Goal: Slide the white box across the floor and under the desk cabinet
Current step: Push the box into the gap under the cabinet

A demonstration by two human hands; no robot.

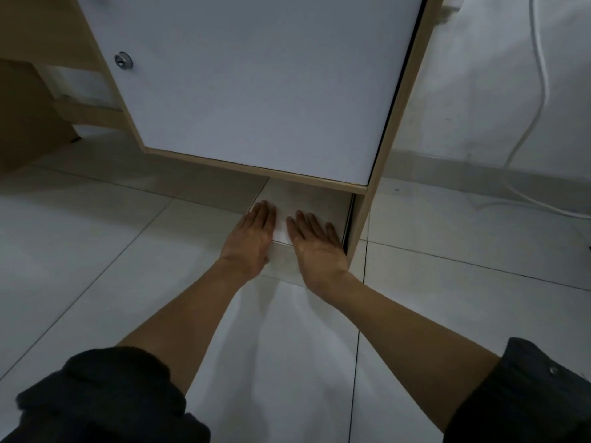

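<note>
A flat white box [307, 203] lies on the tiled floor, its far part under the bottom edge of the desk cabinet [256, 91], its near edge sticking out. My left hand [251, 241] lies flat on the box's near left corner, fingers stretched forward. My right hand [318, 247] rests flat on the near right part, palm over the near edge. Neither hand grips the box; both lie pressed on it. The box's right side sits close to the cabinet's wooden side panel [361, 225].
The cabinet door is white with a round metal lock [123, 60] at its upper left. A brown cardboard box [28, 116] stands at left. A white cable [540, 91] hangs down the wall at right and trails over the floor.
</note>
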